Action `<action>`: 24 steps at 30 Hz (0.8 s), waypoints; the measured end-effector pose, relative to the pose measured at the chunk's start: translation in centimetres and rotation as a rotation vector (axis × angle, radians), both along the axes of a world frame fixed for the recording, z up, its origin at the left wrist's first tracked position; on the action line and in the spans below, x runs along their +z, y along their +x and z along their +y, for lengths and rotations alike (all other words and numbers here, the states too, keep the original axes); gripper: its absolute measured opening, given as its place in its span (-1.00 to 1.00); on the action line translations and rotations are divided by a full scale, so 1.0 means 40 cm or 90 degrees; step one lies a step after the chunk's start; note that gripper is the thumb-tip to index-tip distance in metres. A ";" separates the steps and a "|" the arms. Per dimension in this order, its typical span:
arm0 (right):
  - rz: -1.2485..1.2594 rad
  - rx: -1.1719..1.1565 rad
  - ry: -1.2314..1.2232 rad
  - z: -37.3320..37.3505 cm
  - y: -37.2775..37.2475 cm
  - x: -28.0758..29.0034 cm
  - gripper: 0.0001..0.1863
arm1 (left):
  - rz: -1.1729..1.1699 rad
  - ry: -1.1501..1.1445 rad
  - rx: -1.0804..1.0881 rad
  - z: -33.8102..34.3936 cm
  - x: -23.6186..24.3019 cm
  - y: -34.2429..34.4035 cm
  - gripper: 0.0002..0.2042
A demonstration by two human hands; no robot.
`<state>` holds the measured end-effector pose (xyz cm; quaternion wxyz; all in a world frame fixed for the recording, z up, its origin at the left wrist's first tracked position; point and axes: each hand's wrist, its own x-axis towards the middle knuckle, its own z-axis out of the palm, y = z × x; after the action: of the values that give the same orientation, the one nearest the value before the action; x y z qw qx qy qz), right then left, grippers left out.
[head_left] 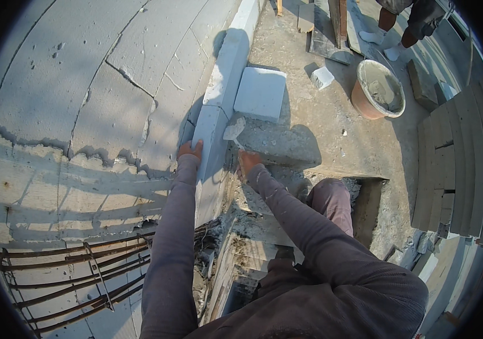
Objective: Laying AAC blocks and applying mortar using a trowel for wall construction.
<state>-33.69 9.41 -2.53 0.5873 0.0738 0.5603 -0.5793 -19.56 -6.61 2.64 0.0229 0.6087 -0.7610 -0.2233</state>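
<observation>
My left hand rests against the left edge of a pale grey block in a long low row, its visible fingers apart. My right hand, just right of that row, is closed around the handle of a small trowel. The trowel's mortar-smeared blade points away from me, close to the row's right side. Beyond it, a loose whitish block lies next to the row. A rough grey concrete slab or step sits to the right of the trowel.
A bucket of wet mortar stands at the right. Stacked blocks line the right side. Near my knee is a rectangular floor opening. Rusty rebar lies at lower left. Another person's legs and boards are at far right.
</observation>
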 end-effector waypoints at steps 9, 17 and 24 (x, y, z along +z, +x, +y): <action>0.146 0.114 0.034 0.121 -0.092 0.141 -0.66 | -0.019 -0.015 0.026 0.004 0.007 0.007 -0.36; 0.171 0.064 -0.051 0.431 -0.258 0.313 -0.72 | 0.023 -0.057 0.017 0.007 0.036 0.003 -0.42; 0.209 -0.191 -0.100 0.765 -0.416 0.383 -0.75 | 0.079 -0.150 0.051 0.055 0.080 0.039 -0.58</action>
<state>-50.34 40.02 12.79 0.3996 0.0148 0.5842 -0.7062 -18.00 -4.42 5.84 0.1500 0.6165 -0.7544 -0.1685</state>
